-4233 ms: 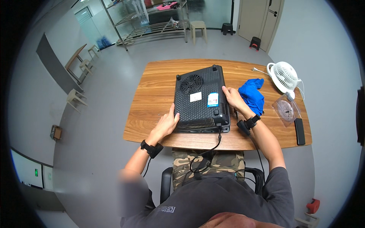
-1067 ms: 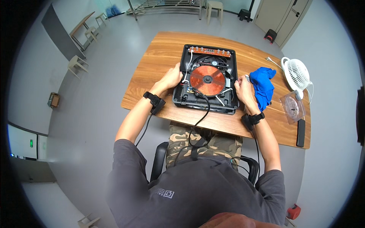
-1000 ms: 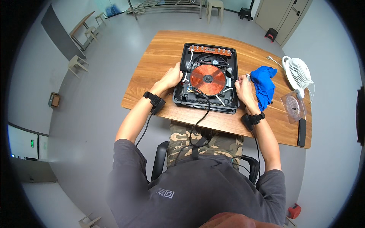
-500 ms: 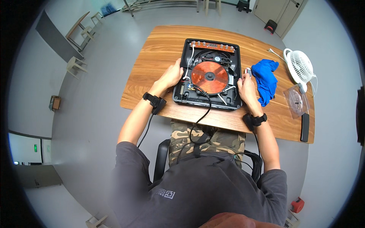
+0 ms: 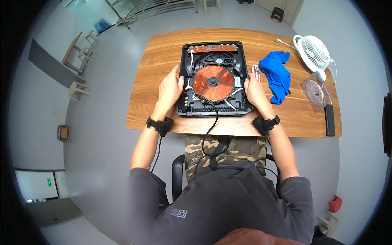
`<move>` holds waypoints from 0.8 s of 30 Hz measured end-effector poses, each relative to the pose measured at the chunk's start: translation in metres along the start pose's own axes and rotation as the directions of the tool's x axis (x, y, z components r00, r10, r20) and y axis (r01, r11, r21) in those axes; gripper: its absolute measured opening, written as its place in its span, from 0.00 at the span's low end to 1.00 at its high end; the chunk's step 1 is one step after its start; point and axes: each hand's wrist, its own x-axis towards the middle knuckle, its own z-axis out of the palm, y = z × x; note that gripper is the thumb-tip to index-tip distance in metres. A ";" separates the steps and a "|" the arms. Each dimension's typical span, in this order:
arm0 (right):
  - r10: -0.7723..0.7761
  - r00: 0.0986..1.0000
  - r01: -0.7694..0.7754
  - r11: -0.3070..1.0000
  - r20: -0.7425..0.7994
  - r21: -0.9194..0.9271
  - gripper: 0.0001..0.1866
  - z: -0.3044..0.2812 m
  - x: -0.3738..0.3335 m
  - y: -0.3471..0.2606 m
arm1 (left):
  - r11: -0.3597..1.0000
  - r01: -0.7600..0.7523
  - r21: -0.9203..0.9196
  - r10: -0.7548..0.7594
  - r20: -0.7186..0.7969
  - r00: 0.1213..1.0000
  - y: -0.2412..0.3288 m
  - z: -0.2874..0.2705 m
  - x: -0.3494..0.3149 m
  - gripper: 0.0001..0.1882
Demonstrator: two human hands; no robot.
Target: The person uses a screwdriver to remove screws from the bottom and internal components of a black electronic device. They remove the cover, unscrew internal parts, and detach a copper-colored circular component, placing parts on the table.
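An induction cooker with its top off [image 5: 241,65] lies on the wooden table in front of me, black-cased. Inside it are a round copper coil [image 5: 202,75], a fan behind the coil, and an orange control board [image 5: 222,47] along the far edge. A black power cord [image 5: 216,122] runs from it over the table edge onto my lap. My left hand [image 5: 169,87] rests at the cooker's left side, open, fingers stretched forward. At the right side lies my right hand [image 5: 255,90], open, thumb by the casing. Just beyond its fingertips is a slim red-and-white object [image 5: 256,69], its kind unclear.
A crumpled blue cloth [image 5: 277,73] lies right of the cooker. Farther right on the table [image 5: 155,53] are a white fan [image 5: 314,53], a clear plastic bag [image 5: 315,92] with something inside, and a black bar-shaped object [image 5: 330,120] near the right edge.
My view has turned slightly, shifting the whole scene. My left hand has loosened from the cooker's left edge, its fingers now stretched forward. The right hand stays at the right edge.
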 end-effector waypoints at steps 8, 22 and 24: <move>0.012 0.999 -0.011 0.999 0.045 -0.036 0.13 -0.003 -0.002 -0.005 | 0.950 -0.206 -0.235 0.271 0.294 0.917 0.080 -0.034 -0.027 0.14; 0.014 0.997 -0.011 0.999 0.073 -0.052 0.15 0.000 0.001 0.000 | 0.988 0.020 -0.154 0.065 0.522 0.851 0.035 -0.064 -0.061 0.17; -0.021 0.999 0.021 1.000 0.045 0.002 0.21 -0.009 0.006 0.004 | 0.989 -0.005 -0.148 0.076 0.477 0.875 0.030 -0.059 -0.067 0.15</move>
